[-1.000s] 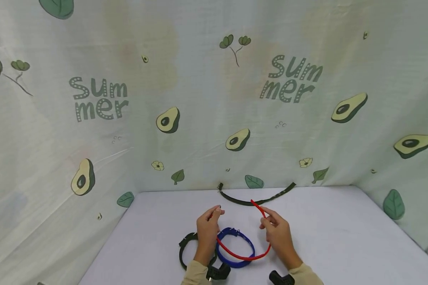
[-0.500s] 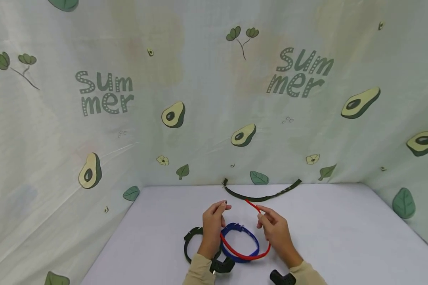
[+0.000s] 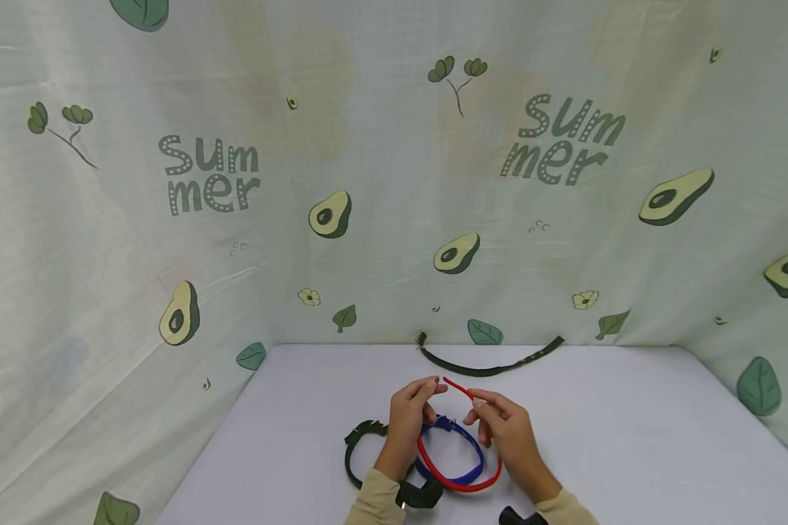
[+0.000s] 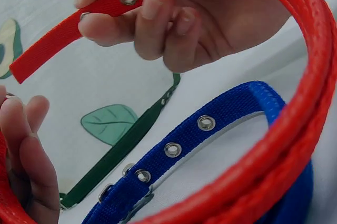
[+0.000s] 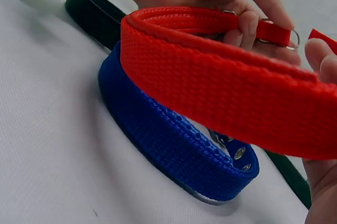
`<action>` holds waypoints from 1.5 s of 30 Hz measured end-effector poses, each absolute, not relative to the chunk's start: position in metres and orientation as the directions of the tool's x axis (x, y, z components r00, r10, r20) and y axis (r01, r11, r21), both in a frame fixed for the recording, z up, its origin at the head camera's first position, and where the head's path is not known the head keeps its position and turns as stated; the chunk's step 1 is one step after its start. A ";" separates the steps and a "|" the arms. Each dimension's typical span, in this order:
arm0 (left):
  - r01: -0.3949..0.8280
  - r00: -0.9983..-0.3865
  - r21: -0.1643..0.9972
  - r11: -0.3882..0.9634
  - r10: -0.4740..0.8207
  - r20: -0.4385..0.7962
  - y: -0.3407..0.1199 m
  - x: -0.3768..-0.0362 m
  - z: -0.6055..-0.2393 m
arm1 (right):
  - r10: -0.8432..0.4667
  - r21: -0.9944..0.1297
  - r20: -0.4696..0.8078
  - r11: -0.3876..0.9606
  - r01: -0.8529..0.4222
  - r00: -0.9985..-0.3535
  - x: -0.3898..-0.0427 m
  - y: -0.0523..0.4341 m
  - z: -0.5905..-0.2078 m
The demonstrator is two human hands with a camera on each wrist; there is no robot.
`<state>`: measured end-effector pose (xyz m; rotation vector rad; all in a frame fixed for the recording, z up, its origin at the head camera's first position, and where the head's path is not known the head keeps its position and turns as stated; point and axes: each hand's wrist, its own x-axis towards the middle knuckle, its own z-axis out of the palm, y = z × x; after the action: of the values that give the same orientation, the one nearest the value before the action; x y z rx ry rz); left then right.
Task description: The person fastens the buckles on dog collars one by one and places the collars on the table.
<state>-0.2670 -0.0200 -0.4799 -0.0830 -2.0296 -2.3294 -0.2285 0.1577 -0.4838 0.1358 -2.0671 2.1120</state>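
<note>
The left hand [image 3: 407,421] and right hand [image 3: 508,432] pinch the red collar [image 5: 226,87]. Wobbling could make its ends miss.

Red collar [image 5: 224,84], unbuckled, held in a loop.

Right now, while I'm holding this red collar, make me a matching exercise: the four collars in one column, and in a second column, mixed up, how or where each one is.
Column one:
1. Red collar
2. Blue collar
3. Far green collar
4. Near green collar

Column two:
A. Lies unlooped, in an open curve
B. Looped, farthest left of the collars in the head view
C. Held up by the left hand and right hand
D. Looped, crossed by the red collar in the head view

Pairs: 1-C, 2-D, 3-A, 4-B
</note>
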 end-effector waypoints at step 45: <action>0.185 -0.982 0.983 -0.008 0.044 0.185 -0.020 -0.265 -0.477 | 0.029 -0.984 0.177 -0.015 -0.177 -0.984 -0.232 0.158 -0.490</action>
<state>-0.2650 -0.0202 -0.4765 -0.2483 -2.1399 -2.1476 -0.2322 0.1579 -0.4902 0.1594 -2.0974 2.1342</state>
